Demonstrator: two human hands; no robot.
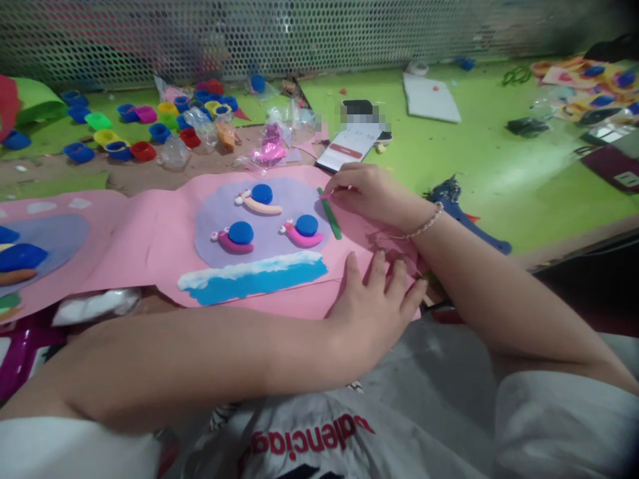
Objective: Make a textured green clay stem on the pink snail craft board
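Observation:
My left hand (372, 299) lies spread on the lower right part of a pink sheet (170, 233). Beside the top of a green strip (329, 214), my right hand (357, 189) pinches a small pink piece (325, 196). Left of the strip is a purple oval (274, 256) bearing three snail-like figures with blue round shells, one pale (264, 205) and two pink (304, 236). A blue band with a white top edge (254, 279) runs along the sheet's lower edge.
Behind the sheet are a phone (347, 150), colourful small tubs (143, 151) and clear bags. A white board (432, 98) lies farther back. A dark blue tool-like object (466, 223) rests right of my right hand. A perforated metal panel (249, 40) stands behind.

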